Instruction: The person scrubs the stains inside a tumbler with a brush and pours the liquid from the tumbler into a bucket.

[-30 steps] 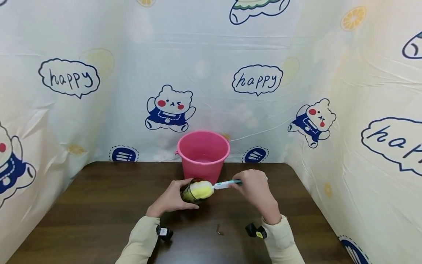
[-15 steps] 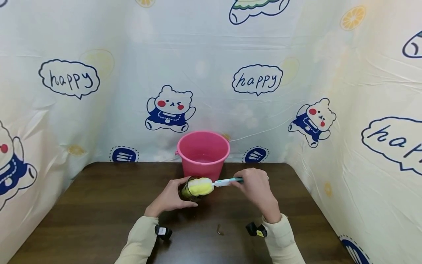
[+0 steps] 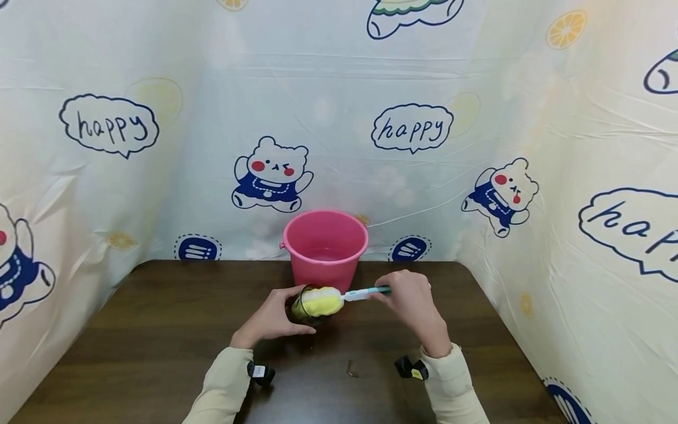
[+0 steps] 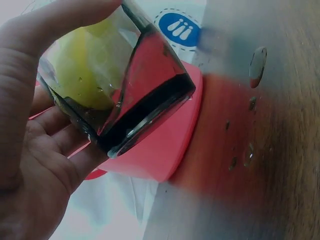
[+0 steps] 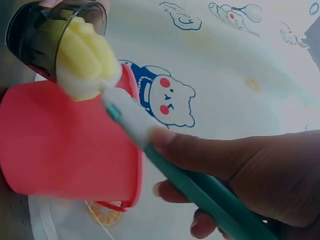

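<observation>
While the left hand [image 3: 276,315] curls round a dark glass cup [image 5: 37,40] above the brown table [image 3: 159,324], the right hand [image 3: 410,303] grips the green-and-white handle of a sponge brush [image 3: 358,294]. Brush's long axis runs crosswise in the head view, its yellow-and-white sponge [image 3: 322,301] pointing left, partly inside the cup. Cup tilted, mouth toward the right hand. Pink bucket [image 3: 325,268] stands just behind; left fingers cover part of the cup (clear drops [image 4: 257,67] dot the tabletop). Against the half-second-earlier frame: both grips and the brush's direction practically unchanged.
</observation>
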Demonstrator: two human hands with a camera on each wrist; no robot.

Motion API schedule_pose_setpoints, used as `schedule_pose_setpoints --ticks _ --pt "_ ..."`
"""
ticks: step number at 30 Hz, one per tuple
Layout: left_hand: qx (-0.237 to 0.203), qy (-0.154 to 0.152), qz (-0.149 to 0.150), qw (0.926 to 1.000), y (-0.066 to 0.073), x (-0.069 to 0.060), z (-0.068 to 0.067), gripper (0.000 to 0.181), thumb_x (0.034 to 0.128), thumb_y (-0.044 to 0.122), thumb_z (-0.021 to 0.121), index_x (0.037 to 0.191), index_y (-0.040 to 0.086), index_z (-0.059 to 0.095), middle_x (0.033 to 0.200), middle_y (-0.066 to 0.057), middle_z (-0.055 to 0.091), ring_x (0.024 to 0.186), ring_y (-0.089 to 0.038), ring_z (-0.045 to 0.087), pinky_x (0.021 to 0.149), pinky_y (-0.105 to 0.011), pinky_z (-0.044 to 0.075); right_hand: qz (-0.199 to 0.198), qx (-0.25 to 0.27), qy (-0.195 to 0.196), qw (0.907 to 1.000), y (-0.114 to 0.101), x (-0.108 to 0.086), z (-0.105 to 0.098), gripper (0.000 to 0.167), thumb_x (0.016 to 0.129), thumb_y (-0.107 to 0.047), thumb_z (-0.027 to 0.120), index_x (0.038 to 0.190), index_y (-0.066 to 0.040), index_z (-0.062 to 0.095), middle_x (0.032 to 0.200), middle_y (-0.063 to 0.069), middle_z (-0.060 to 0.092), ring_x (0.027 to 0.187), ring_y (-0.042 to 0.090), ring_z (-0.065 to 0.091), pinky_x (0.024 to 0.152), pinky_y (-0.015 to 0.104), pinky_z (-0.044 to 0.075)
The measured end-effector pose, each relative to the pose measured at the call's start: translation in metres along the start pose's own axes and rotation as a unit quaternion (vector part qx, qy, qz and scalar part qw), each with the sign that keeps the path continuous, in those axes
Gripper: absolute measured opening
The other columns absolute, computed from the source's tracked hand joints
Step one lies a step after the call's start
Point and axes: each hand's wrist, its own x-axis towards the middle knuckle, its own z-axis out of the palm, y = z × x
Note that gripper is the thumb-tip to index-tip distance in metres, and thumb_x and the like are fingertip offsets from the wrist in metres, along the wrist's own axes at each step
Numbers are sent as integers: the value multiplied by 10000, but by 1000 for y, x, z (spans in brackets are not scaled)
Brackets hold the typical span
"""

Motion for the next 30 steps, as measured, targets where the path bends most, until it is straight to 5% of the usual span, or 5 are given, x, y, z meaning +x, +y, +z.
schedule_pose_setpoints --ticks 6,12,19,26,30 --pt "160 -15 -52 9999 -2 -2 0 884 659 406 962 1423 170 584 1354 110 620 1226 -114 571 1014 -421 531 -371 135 -217 9990 -1 0 1 202 739 -368 913 790 -199 813 660 -97 685 528 47 431 456 198 336" --pt "-20 -58 -2 10000 -3 -2 2 849 683 370 955 1423 201 574 1329 125 621 1194 -115 573 996 -405 541 -127 -3 26 9999 0 0 5 223 742 -385 904 809 -190 821 643 -97 669 510 47 411 437 210 310" --pt "197 -75 50 9998 -2 -2 3 898 667 447 948 1428 147 578 1366 77 623 1231 -138 575 1009 -432 537 -390 96 -320 9987 2 0 2 188 742 -377 911 776 -223 807 651 -116 669 522 39 427 459 201 342" --pt "59 -31 65 10000 -4 0 3 838 668 353 966 1404 212 590 1312 147 627 1189 -100 578 1001 -402 539 -250 -24 43 9997 6 1 5 207 740 -378 904 799 -199 819 676 -91 703 532 36 455 454 206 336" --pt "104 11 86 9999 -3 1 1 852 649 331 979 1401 192 601 1325 130 634 1203 -109 582 1009 -423 534 -598 -42 45 9982 8 2 4 211 716 -381 920 782 -211 815 669 -99 705 532 40 461 480 186 364"
